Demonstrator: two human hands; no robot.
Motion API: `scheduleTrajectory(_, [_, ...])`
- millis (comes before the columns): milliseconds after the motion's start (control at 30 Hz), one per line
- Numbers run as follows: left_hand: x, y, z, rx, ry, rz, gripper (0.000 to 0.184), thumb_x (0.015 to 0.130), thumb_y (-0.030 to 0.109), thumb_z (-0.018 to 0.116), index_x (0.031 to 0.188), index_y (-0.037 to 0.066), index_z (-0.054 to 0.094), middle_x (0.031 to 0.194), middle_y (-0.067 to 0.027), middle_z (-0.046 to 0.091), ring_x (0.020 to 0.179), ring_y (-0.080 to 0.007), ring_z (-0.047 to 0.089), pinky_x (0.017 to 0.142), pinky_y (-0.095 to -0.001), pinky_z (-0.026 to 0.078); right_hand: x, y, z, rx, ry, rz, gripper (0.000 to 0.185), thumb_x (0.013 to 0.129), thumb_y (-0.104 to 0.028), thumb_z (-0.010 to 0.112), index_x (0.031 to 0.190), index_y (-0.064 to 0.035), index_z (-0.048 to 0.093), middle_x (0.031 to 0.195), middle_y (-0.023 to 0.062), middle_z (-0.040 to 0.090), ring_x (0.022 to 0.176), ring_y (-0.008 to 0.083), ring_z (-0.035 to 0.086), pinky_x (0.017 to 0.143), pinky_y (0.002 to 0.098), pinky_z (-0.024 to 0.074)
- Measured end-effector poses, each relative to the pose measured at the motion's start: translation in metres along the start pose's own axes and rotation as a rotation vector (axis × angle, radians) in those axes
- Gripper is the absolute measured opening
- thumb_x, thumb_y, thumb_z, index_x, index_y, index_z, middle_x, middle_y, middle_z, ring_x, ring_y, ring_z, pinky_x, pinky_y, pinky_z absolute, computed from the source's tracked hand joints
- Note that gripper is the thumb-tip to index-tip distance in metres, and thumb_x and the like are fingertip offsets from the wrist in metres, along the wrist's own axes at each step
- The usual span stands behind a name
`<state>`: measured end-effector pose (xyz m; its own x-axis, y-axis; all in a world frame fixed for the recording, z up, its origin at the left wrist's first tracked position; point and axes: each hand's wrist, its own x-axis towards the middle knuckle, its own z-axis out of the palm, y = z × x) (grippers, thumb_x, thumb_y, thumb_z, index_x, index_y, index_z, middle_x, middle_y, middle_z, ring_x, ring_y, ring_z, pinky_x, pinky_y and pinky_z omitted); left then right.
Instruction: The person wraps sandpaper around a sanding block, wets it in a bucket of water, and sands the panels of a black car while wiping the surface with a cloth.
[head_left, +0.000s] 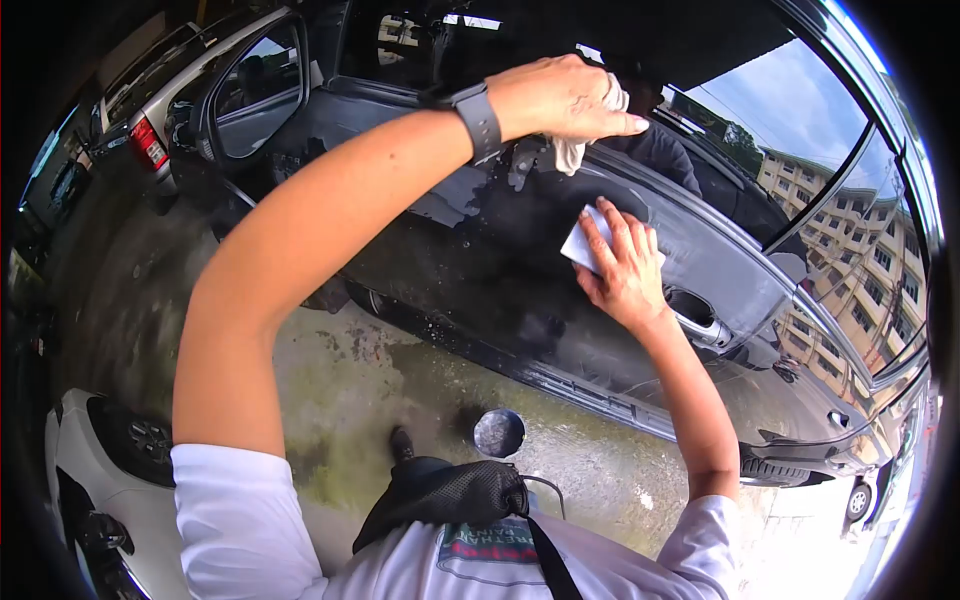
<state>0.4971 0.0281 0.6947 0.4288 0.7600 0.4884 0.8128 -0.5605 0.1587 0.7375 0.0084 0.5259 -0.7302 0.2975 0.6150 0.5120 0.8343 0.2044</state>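
My left hand, below a dark wristwatch, is closed round a whitish cloth that hangs down beneath it, near the lower edge of the car window. My right hand presses a flat, pale sheet or pad against the dark car door, its fingers spread over it. The door surface around both hands looks wet, with grey and black patches. Just below and right of my right hand is the door handle.
A bucket stands on the wet concrete floor below the door. The side mirror juts out at upper left. A light-coloured car is at lower left, and another vehicle with a red tail light is at upper left.
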Motion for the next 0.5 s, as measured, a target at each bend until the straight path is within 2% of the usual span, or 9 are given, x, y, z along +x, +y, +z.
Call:
scheduleTrajectory(100, [0.017, -0.033, -0.022, 0.182, -0.01, 0.056, 0.081, 0.095, 0.076, 0.053, 0.076, 0.0, 0.075, 0.073, -0.0212, 0.072, 0.076, -0.0403, 0.074, 0.072, -0.0458, 0.059, 0.052, 0.005, 0.037, -0.156, 0.019, -0.033, 0.081, 0.075, -0.019, 0.083, 0.15, -0.0125, 0.055, 0.154, 0.0186, 0.049, 0.129, 0.0386, 0.053, 0.105, 0.0524, 0.0421])
scheduleTrajectory(167, [0.014, -0.062, -0.031, 0.214, -0.045, 0.103, 0.071, 0.095, 0.07, 0.058, 0.087, 0.003, 0.078, 0.08, -0.0214, 0.074, 0.081, -0.0416, 0.075, 0.075, -0.047, 0.06, 0.086, -0.011, 0.057, -0.192, 0.01, -0.018, 0.079, 0.075, -0.021, 0.083, 0.149, -0.0166, 0.056, 0.154, 0.0174, 0.049, 0.129, 0.0372, 0.053, 0.106, 0.0533, 0.0422])
scheduleTrajectory(300, [-0.001, -0.117, -0.041, 0.222, 0.037, 0.17, 0.057, 0.089, 0.062, 0.069, 0.093, 0.006, 0.081, 0.09, -0.022, 0.077, 0.089, -0.0422, 0.074, 0.079, -0.0489, 0.06, 0.185, -0.066, 0.115, -0.169, 0.085, -0.113, 0.06, 0.081, -0.02, 0.076, 0.139, -0.0116, 0.064, 0.147, 0.0174, 0.054, 0.126, 0.036, 0.054, 0.105, 0.0513, 0.0423])
scheduleTrajectory(333, [-0.006, -0.126, -0.048, 0.239, 0.022, 0.168, 0.051, 0.089, 0.058, 0.07, 0.096, 0.009, 0.081, 0.098, -0.019, 0.079, 0.094, -0.0399, 0.077, 0.084, -0.0472, 0.062, 0.213, -0.078, 0.133, -0.16, 0.129, -0.14, 0.053, 0.083, -0.021, 0.073, 0.135, -0.0101, 0.066, 0.143, 0.0175, 0.056, 0.123, 0.0358, 0.054, 0.104, 0.0505, 0.0423])
scheduleTrajectory(400, [-0.014, -0.146, -0.045, 0.212, 0.07, 0.102, 0.041, 0.086, 0.045, 0.074, 0.093, 0.005, 0.075, 0.095, -0.0156, 0.076, 0.09, -0.0379, 0.075, 0.081, -0.0428, 0.06, 0.254, -0.096, 0.163, -0.144, 0.13, -0.137, 0.043, 0.086, -0.021, 0.067, 0.128, -0.0086, 0.069, 0.134, 0.0177, 0.059, 0.119, 0.0355, 0.054, 0.101, 0.0486, 0.042])
scheduleTrajectory(467, [-0.029, -0.159, -0.048, 0.1, 0.183, 0.134, 0.047, 0.09, 0.041, 0.074, 0.116, 0.006, 0.06, 0.113, -0.0252, 0.071, 0.111, -0.0444, 0.067, 0.092, -0.0518, 0.055, 0.27, -0.103, 0.174, -0.149, 0.153, -0.123, 0.039, 0.086, -0.02, 0.065, 0.123, -0.008, 0.07, 0.128, 0.0177, 0.059, 0.116, 0.0355, 0.054, 0.1, 0.0479, 0.0417])
scheduleTrajectory(500, [-0.033, -0.155, -0.054, 0.027, 0.15, 0.061, 0.042, 0.09, 0.038, 0.074, 0.112, 0.005, 0.061, 0.11, -0.0247, 0.07, 0.11, -0.044, 0.067, 0.091, -0.0522, 0.055, 0.269, -0.104, 0.171, -0.169, 0.154, -0.112, 0.042, 0.088, -0.02, 0.063, 0.128, -0.0076, 0.069, 0.133, 0.0188, 0.059, 0.117, 0.0356, 0.054, 0.1, 0.0477, 0.0422])
